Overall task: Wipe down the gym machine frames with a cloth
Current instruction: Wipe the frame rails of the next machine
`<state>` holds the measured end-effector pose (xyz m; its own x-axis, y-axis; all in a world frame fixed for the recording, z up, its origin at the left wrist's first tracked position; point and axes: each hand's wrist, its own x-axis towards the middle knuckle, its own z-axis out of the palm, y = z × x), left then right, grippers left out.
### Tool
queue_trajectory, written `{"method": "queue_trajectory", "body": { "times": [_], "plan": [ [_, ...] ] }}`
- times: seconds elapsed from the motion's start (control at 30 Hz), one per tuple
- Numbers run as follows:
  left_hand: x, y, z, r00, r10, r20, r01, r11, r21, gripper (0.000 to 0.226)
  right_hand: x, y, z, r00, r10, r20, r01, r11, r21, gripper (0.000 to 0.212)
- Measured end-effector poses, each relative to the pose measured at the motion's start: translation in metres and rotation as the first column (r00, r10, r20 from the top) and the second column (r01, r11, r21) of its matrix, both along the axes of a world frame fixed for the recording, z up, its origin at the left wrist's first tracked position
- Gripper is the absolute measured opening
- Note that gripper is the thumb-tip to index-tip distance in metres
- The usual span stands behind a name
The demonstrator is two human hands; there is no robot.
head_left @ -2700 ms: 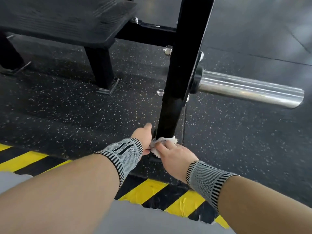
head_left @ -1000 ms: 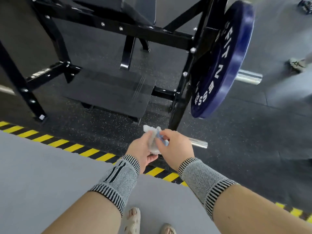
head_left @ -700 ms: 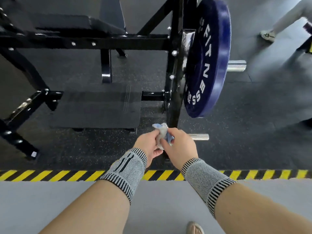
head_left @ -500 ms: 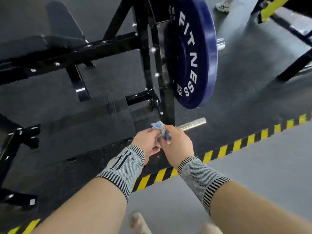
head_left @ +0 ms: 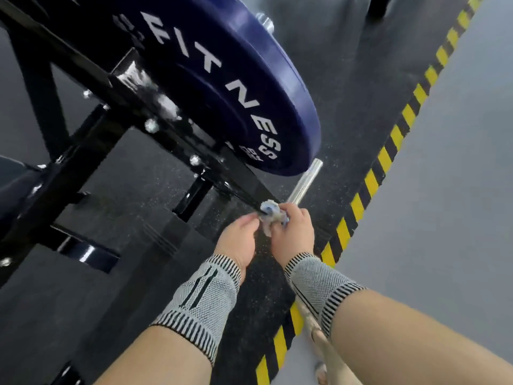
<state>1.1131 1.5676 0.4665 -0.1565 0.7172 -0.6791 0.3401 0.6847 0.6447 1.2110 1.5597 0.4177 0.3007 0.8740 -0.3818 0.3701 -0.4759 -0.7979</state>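
A crumpled white and blue cloth (head_left: 270,211) is bunched between my two hands in front of me. My right hand (head_left: 291,232) curls its fingers round the cloth from the right. My left hand (head_left: 240,237) pinches it from the left. Both wrists wear grey striped knit bands. The black machine frame (head_left: 91,143) runs across the left and centre of the view, tilted by my head turn. The cloth sits just in front of the frame's lower post (head_left: 249,190); whether it touches the post I cannot tell.
A large blue weight plate (head_left: 236,87) marked FITNESS hangs on the frame above my hands. A chrome peg (head_left: 305,182) sticks out below it. Yellow and black hazard tape (head_left: 388,151) divides the speckled black rubber floor from the grey floor (head_left: 444,190) at the right.
I stood up from the post's base, where the cloth was pressed low on the frame. Both hands now hold the cloth bunched in the air. The view has swung and tilted to the left.
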Motion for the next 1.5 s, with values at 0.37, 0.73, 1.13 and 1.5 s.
{"method": "queue_trajectory", "body": {
  "times": [0.37, 0.73, 1.13, 1.5],
  "plan": [
    [-0.088, 0.1, 0.074, 0.496, -0.339, -0.8, 0.756, 0.621, 0.206, 0.037, -0.08, 0.114, 0.0, 0.994, -0.082, 0.075, 0.076, 0.994, 0.079, 0.027],
    [-0.073, 0.143, 0.095, -0.655, -0.253, -0.712, 0.749, -0.086, -0.657, 0.057, -0.089, 0.113, 0.008, 0.964, -0.264, -0.036, 0.265, 0.963, 0.042, 0.027],
    [-0.019, 0.16, 0.049, -0.785, -0.112, -0.61, 0.62, -0.157, -0.769, 0.043, -0.107, 0.109, -0.014, 0.842, -0.481, -0.244, 0.524, 0.836, 0.161, 0.021],
    [-0.019, 0.161, 0.024, -0.8, -0.155, -0.579, 0.599, -0.151, -0.787, 0.038, -0.09, 0.111, -0.105, 0.881, -0.463, -0.097, 0.433, 0.872, -0.228, 0.046]
  ]
}}
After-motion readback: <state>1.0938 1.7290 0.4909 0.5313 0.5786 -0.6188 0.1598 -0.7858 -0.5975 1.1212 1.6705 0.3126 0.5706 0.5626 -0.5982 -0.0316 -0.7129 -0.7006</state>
